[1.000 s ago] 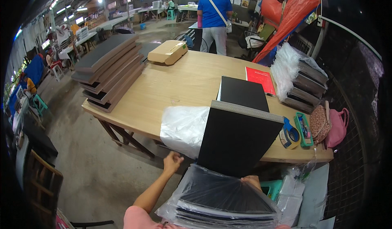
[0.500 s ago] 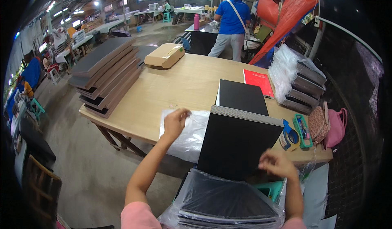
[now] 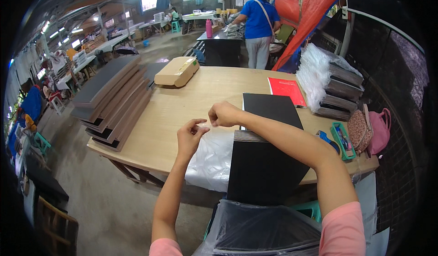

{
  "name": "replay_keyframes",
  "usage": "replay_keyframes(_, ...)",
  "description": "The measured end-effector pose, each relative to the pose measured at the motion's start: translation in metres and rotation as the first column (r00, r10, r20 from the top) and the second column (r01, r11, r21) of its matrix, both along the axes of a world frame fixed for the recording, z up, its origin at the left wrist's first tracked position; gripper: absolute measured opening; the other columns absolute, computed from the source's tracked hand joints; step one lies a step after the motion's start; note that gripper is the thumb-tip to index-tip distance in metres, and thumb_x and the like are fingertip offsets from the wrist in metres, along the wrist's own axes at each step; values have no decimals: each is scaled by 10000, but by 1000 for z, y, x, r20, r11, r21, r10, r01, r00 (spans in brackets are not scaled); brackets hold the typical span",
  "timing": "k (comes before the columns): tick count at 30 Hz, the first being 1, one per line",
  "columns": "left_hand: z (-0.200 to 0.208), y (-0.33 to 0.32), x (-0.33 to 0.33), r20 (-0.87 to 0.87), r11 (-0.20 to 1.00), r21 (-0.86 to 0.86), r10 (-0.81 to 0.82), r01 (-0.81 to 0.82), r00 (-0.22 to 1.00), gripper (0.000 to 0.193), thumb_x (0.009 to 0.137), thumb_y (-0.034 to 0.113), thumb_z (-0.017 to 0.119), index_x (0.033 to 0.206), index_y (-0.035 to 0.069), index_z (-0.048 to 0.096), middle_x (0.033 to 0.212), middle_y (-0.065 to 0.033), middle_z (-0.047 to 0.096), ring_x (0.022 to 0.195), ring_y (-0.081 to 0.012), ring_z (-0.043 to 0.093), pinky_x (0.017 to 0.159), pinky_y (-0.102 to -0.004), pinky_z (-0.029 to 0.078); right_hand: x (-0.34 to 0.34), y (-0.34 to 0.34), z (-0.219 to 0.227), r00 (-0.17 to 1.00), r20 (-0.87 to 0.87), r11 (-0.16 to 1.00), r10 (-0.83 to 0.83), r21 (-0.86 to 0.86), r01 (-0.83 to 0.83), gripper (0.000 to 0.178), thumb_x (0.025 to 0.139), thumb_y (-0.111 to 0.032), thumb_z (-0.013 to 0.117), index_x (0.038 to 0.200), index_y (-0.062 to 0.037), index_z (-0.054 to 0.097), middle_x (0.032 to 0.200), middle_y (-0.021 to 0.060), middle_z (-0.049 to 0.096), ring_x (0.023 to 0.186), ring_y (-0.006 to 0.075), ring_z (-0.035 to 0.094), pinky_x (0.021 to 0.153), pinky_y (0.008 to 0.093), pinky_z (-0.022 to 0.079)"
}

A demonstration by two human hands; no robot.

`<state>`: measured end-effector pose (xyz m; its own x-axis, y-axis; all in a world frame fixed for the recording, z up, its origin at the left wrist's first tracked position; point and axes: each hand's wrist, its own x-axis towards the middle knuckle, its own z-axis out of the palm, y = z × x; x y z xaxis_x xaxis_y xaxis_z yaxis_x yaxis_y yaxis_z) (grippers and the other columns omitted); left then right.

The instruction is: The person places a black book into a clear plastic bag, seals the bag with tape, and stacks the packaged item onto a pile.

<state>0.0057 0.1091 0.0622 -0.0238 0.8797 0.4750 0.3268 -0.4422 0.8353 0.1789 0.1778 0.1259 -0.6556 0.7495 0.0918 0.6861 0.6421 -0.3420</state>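
Over the table's near edge hangs a thin clear plastic bag (image 3: pixel 209 162), crumpled and see-through. My left hand (image 3: pixel 190 136) is at its far edge, thumb and fingers pinched together on the plastic. Just right of that, my right hand (image 3: pixel 226 114) has its fingers curled down in a pinch, close to the left fingertips; what lies between them is too small to make out. Beside the bag rests a stack of black boards (image 3: pixel 269 167) with grey layered edges, partly behind my right forearm. Another black board (image 3: pixel 271 108) lies flat beyond it.
Close to me is a plastic-covered black stack (image 3: pixel 264 226). Brown-edged boards (image 3: pixel 112 96) are piled at left, near a cardboard box (image 3: pixel 177 72). At right are a red booklet (image 3: pixel 286 91), wrapped stacks (image 3: pixel 335 85), blue tape (image 3: pixel 327 139), a green tray (image 3: pixel 342 141) and bags (image 3: pixel 378 133). A person in blue (image 3: pixel 260 21) stands beyond.
My right hand has crossed leftward over the black stack to meet my left hand at the plastic bag. The left hand has stayed near the bag's far edge.
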Motion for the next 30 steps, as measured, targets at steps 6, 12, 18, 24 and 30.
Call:
replay_keyframes(6, -26, 22, -12, -6, 986, 163, -46, 46, 999, 136, 767, 140, 740, 779, 23, 672, 611, -7, 511, 585, -78, 441, 535, -232, 357, 21, 24, 7, 984, -158, 993, -79, 77, 92, 181, 704, -137, 674, 869, -64, 657, 863, 148, 664, 819, 288, 640, 740, 372, 492)
replay_keyframes(12, -39, 37, -7, 167, 968, -62, -231, 245, 958, 294, 852, 262, 663, 715, 3, 637, 665, -17, 500, 618, -105, 449, 551, -248, 360, -1, 4, 8, 989, 96, 962, 117, -259, -88, 178, 735, -177, 727, 776, -18, 659, 697, 81, 659, 663, 190, 618, 608, 318, 459)
replay_keyframes(18, -58, 31, 3, 792, 184, -352, -464, 918, 397, 587, 900, 601, 403, 870, 61, 631, 762, -18, 601, 638, -133, 506, 590, -240, 408, 13, 5, 6, 966, 106, 967, 237, -121, -224, 174, 740, -183, 711, 818, -40, 650, 767, 106, 659, 709, 230, 617, 660, 357, 462)
replay_keyframes(24, 32, -12, -96, -135, 236, -543, -972, 806, 193, 425, 911, 425, 531, 974, 22, 649, 771, -66, 641, 665, -178, 558, 640, -311, 436, -53, -72, 26, 773, -137, 565, 619, -606, -560, 352, 905, -285, 586, 1006, 51, 566, 918, 172, 661, 818, 242, 652, 736, 341, 499)
replay_keyframes(30, 75, -121, -95, -3, -174, 116, -985, 978, -175, 327, 925, 339, 537, 1003, 33, 621, 886, -107, 610, 822, -198, 580, 768, -361, 455, -15, -172, 51, 400, -619, -261, 676, -709, -655, 242, 873, -250, 640, 914, -16, 681, 817, 85, 696, 704, 166, 667, 616, 308, 519)
